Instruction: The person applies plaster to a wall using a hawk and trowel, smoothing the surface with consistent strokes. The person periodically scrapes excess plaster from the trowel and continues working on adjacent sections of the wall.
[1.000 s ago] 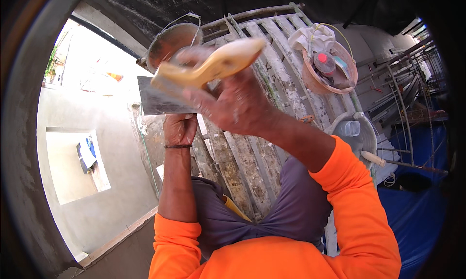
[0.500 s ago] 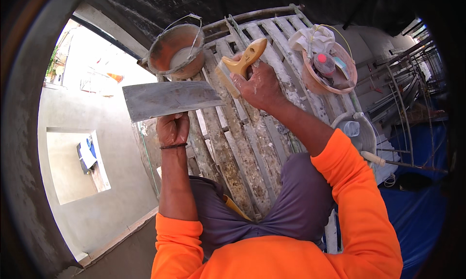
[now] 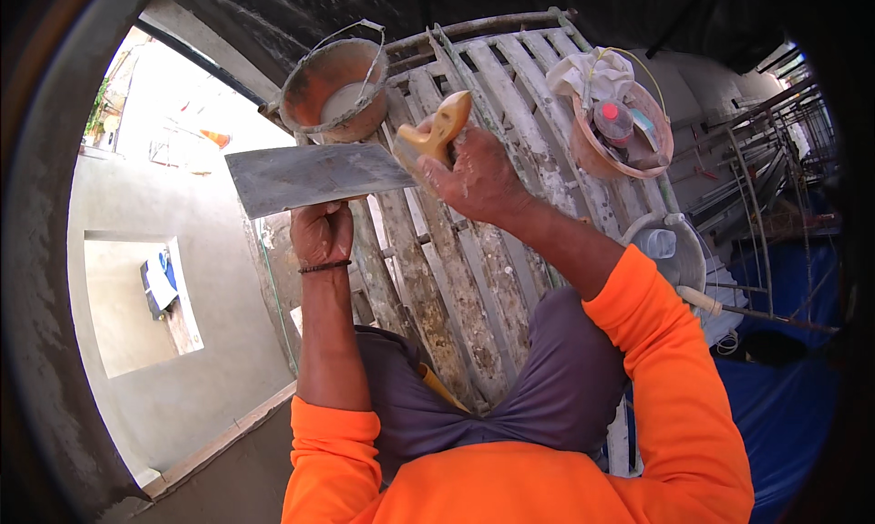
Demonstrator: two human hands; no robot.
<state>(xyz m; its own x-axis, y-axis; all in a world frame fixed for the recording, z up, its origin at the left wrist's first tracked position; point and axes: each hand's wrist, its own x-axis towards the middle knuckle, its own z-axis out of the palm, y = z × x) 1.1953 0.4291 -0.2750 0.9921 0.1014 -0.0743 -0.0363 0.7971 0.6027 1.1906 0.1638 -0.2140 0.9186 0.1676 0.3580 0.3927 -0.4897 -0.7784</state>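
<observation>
A wide rectangular steel trowel [image 3: 314,176] lies nearly flat above my left hand [image 3: 321,233], whose closed fingers grip it from below; its handle is hidden. My right hand [image 3: 480,178] is wrapped around a tool with a varnished wooden handle [image 3: 447,121]. This tool's broad head points down toward the trowel's right end, but it is turned almost edge-on and blurs against the boards, so its working edge is hard to make out. A small gap seems to separate the tool from the trowel.
Plaster-stained slatted planks [image 3: 474,296] form the platform under me. At its far left stands an orange-brown bucket [image 3: 365,121]; at the right, a pink bucket [image 3: 594,150] holds a cloth and a bottle. Nearer is a grey bucket [image 3: 688,260]. Metal frames [image 3: 743,191] stand farther right.
My right hand has come down and slightly left, turning the wooden-handled tool so its broad face no longer shows. The trowel has shifted slightly up and left.
</observation>
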